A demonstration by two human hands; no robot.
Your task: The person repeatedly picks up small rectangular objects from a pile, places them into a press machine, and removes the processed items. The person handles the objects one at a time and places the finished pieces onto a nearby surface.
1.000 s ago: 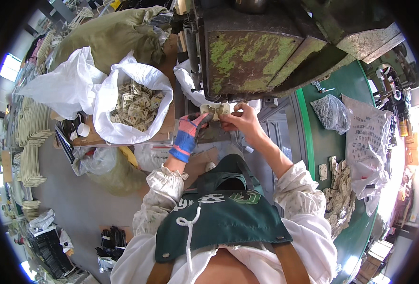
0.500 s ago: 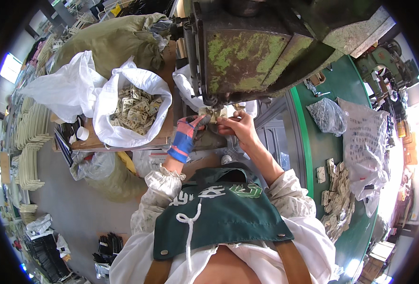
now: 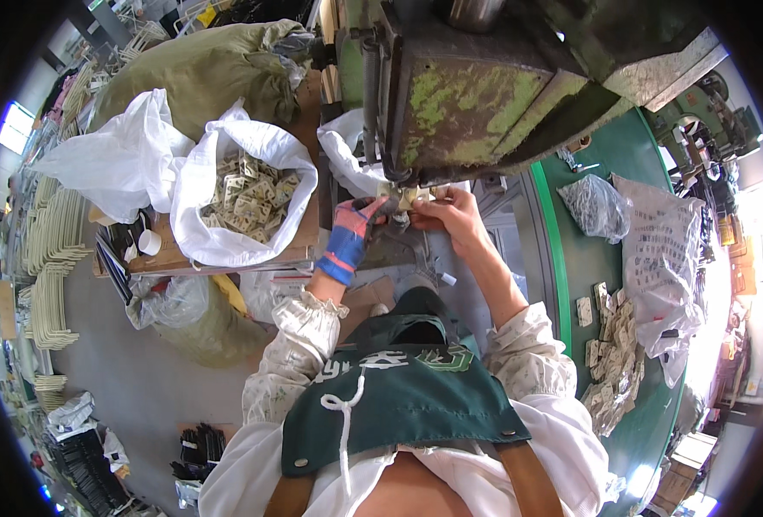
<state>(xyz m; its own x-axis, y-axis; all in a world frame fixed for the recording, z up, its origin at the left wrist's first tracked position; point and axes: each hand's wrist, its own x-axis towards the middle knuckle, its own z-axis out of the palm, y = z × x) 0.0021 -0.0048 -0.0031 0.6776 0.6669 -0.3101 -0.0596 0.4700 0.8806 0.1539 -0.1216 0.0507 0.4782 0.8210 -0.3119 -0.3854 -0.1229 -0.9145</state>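
My left hand point(image 3: 358, 226), in a blue, red and grey glove, reaches under the green press machine point(image 3: 476, 86) and pinches a small pale metal piece point(image 3: 401, 197). My bare right hand point(image 3: 452, 212) grips the same piece from the right side, at the press bed. Both hands sit close together just below the machine's head. A white bag of pale metal pieces point(image 3: 248, 194) stands open to the left of my left hand.
A green sack point(image 3: 200, 73) and an empty white bag point(image 3: 110, 164) lie behind the open one. A green table point(image 3: 588, 258) to my right holds loose metal pieces point(image 3: 610, 362) and plastic bags point(image 3: 601, 207). Stacked pale frames point(image 3: 49, 258) stand at far left.
Both hands have stayed under the press with the piece; my view has shifted slightly, and the hands sit a little closer to the machine's head.
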